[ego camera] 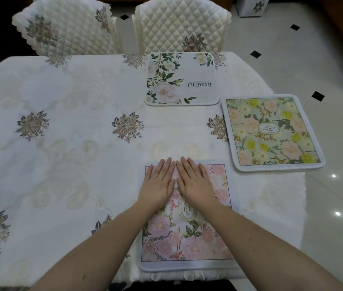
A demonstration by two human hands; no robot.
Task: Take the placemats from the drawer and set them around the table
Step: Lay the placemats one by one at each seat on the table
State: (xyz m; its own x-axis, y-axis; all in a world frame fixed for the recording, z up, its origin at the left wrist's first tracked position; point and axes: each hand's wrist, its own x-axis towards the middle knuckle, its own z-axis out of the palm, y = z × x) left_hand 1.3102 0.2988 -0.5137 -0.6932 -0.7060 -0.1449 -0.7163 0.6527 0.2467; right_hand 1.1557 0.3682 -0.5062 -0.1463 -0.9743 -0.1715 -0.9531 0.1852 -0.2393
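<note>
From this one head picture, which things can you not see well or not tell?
- Drawer: out of frame.
- Pink placemat: far part covered by left hand and right hand; emblem lettering partly hidden.
- Green placemat: emblem text too small.
- Table's left end: cut by frame edge.
- White placemat: small print blurred.

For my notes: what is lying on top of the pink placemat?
Both hands, left hand and right hand, rest flat on the pink placemat. The print beneath them is covered.
</note>
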